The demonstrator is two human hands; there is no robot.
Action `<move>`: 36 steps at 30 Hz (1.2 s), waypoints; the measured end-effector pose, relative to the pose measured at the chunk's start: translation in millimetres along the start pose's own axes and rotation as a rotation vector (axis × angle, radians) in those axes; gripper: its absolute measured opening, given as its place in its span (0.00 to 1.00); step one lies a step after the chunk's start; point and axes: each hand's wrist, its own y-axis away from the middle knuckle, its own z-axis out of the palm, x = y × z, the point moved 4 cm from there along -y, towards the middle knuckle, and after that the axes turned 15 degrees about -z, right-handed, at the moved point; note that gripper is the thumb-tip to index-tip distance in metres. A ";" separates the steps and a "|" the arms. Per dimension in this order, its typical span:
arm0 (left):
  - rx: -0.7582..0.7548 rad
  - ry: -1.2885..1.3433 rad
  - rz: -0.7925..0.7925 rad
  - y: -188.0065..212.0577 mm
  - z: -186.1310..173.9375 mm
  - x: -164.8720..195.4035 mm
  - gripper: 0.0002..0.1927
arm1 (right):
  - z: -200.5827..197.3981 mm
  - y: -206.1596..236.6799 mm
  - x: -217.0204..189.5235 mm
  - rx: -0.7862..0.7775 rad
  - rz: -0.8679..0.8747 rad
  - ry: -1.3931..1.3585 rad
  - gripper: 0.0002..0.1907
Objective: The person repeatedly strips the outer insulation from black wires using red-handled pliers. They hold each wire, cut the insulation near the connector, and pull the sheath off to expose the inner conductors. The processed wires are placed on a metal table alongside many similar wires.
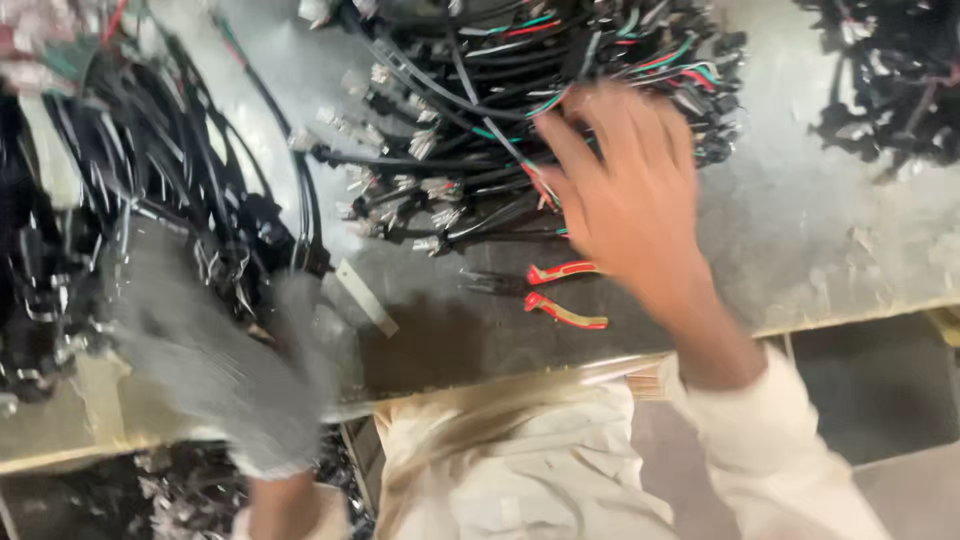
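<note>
Wire harnesses [500, 120], black with white connectors and some red and green wires, lie in a heap on the grey metal table [800, 220], directly under the spread fingertips [560, 130] of the right hand [625, 195]; these fingers are released and grasp nothing. Red-handled pliers [550, 290] lie just below the palm. Bare table stays free to the right, up to its front edge. The left hand [215, 365] wears a grey glove and is blurred, so I cannot tell its grip. A second harness pile [130, 200] beside it is cut off at the left.

Assembly workshop, metal workbench [800, 230], heaped wire harnesses [480, 110], red-handled pliers [545, 290]
</note>
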 end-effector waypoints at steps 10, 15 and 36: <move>-0.298 -0.092 0.389 33.2 77.5 47.8 0.25 | -14.6 -11.0 53.7 0.447 0.404 -0.462 0.10; -0.621 0.518 0.134 50.8 109.1 43.5 0.23 | -34.2 23.6 -50.1 0.405 0.285 -0.971 0.18; -0.824 1.023 -0.320 64.5 88.8 -14.4 0.16 | -50.7 74.3 -114.1 0.026 -0.002 -0.761 0.17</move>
